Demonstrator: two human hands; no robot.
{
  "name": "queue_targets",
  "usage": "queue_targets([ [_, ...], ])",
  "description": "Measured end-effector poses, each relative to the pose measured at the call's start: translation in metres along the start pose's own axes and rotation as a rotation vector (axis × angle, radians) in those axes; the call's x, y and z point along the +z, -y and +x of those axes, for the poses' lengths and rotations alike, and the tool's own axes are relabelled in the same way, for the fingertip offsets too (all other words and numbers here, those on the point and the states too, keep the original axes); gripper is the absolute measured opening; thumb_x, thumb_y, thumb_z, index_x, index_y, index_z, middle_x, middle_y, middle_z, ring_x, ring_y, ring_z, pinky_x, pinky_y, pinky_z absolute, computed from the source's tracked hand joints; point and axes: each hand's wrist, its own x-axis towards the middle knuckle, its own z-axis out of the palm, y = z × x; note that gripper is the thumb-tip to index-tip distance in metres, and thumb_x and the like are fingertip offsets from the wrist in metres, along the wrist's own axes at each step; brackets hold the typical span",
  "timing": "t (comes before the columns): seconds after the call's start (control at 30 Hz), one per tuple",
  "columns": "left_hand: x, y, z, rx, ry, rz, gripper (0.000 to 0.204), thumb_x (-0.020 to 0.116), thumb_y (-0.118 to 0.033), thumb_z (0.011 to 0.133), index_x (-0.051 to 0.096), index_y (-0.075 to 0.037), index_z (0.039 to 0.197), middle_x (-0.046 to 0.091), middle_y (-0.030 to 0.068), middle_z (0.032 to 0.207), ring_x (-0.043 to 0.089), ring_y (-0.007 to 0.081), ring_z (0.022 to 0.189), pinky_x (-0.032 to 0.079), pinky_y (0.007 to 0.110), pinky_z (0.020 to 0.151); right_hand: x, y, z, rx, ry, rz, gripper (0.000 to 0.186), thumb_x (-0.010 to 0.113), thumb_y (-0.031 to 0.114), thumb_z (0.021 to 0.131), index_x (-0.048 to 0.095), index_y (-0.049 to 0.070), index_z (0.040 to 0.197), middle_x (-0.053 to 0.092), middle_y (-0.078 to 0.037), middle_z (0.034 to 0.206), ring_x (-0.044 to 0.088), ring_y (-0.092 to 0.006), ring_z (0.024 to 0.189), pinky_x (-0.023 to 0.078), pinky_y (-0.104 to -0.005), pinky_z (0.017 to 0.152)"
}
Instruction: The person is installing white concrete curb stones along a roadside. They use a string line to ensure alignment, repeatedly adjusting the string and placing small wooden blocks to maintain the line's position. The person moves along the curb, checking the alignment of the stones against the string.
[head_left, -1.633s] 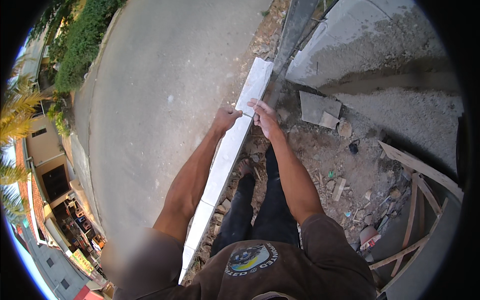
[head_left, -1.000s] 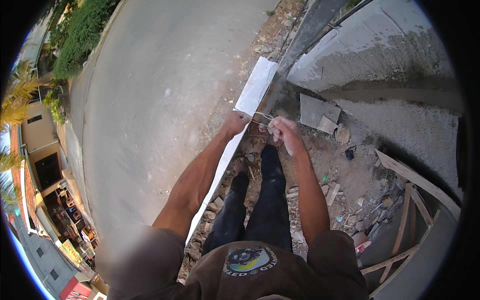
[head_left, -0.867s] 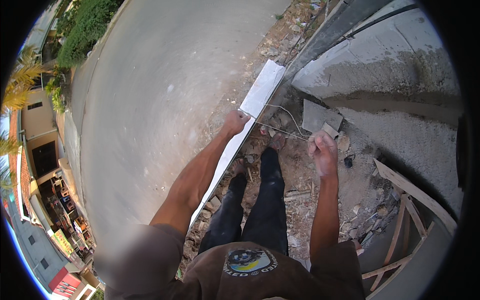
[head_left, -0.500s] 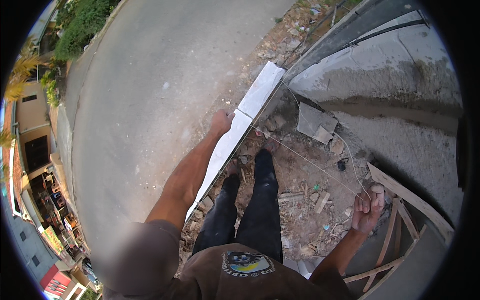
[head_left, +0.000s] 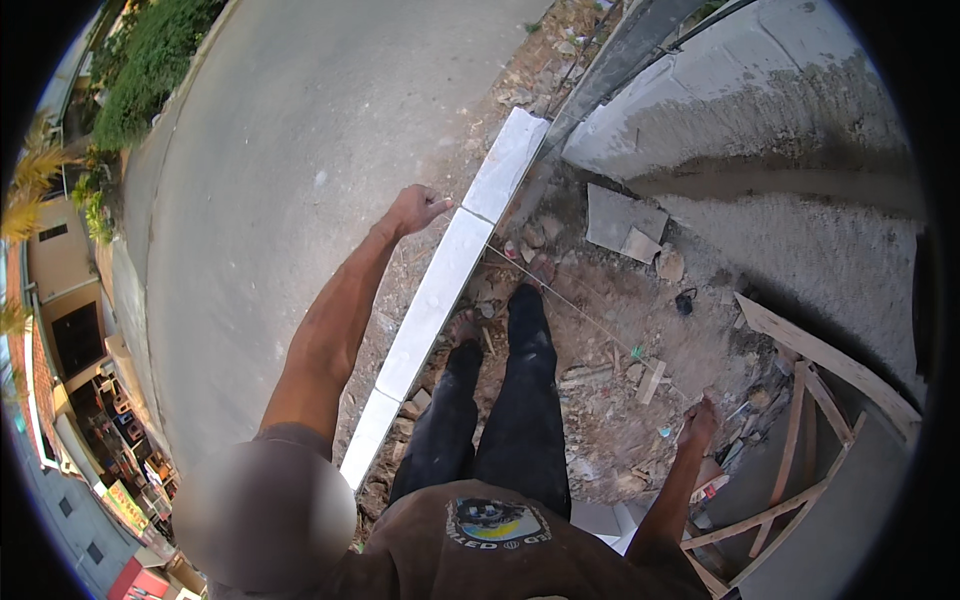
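Note:
A row of white blocks (head_left: 432,292) runs diagonally, end to end, along the top of a narrow wall. Beyond its road-side edge, near a joint between two blocks, my left hand (head_left: 415,209) is closed in a pinch; what sits between its fingertips is too small to make out. A thin string (head_left: 590,322) stretches from the inner side of the blocks, close to that joint, down toward my right hand (head_left: 698,422). My right fingers are closed on the string over the rubble at lower right.
Broken stone and wood scraps (head_left: 650,382) cover the ground around my feet. Grey slab pieces (head_left: 625,220) lie by a rough concrete wall (head_left: 770,230). At right stand a long plank (head_left: 825,350) and a wooden frame (head_left: 790,450). A paved road (head_left: 270,170) stretches left.
My left hand has moved off the block top to the road side. My right hand has come down and left, its fingers closing. The loose white loop of string by the slabs no longer shows.

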Motion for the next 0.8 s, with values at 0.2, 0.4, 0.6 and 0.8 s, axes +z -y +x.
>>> queue_targets([
  [0.2, -0.045, -0.019, -0.002, -0.109, 0.296, -0.119, 0.046, 0.070, -0.038, 0.092, 0.054, -0.009, 0.060, 0.040, -0.0075, 0.059, 0.034, 0.0085, 0.055, 0.028, 0.031, 0.049, 0.012, -0.069, 0.043, -0.072, 0.125, -0.015, 0.021, 0.058, 0.010, 0.097, 0.064, 0.001, 0.115, 0.054, 0.001, 0.071, 0.048, -0.0078, 0.058, 0.039, -0.0243, 0.053],
  [0.4, -0.085, 0.011, 0.010, -0.191, -0.188, -0.176, 0.037, 0.071, -0.032, 0.090, 0.060, -0.004, 0.069, 0.048, -0.0030, 0.064, 0.041, 0.0105, 0.061, 0.037, 0.034, 0.053, 0.051, -0.107, 0.048, -0.419, 0.360, -0.517, 0.030, 0.059, 0.004, 0.093, 0.060, -0.005, 0.122, 0.070, -0.013, 0.108, 0.066, -0.0206, 0.100, 0.051, -0.0309, 0.090],
  [0.6, -0.144, 0.006, -0.005, -0.361, -0.411, -0.175, 0.037, 0.069, -0.040, 0.092, 0.057, -0.007, 0.078, 0.041, -0.0035, 0.070, 0.036, 0.0106, 0.067, 0.033, 0.031, 0.059, 0.060, -0.128, 0.025, -0.076, 0.446, -0.753, 0.036, 0.064, 0.008, 0.088, 0.060, -0.006, 0.121, 0.070, -0.020, 0.110, 0.069, -0.0263, 0.104, 0.052, -0.0322, 0.093],
  [0.8, -0.162, 0.063, -0.011, -0.346, -0.526, -0.043, 0.045, 0.066, -0.046, 0.093, 0.066, -0.002, 0.104, 0.060, 0.0036, 0.092, 0.051, 0.0157, 0.088, 0.044, 0.037, 0.088, 0.027, -0.227, 0.082, -0.111, 0.280, -1.190, 0.056, 0.070, 0.020, 0.077, 0.057, -0.005, 0.125, 0.063, -0.029, 0.120, 0.061, -0.0407, 0.115, 0.048, -0.0448, 0.100],
])
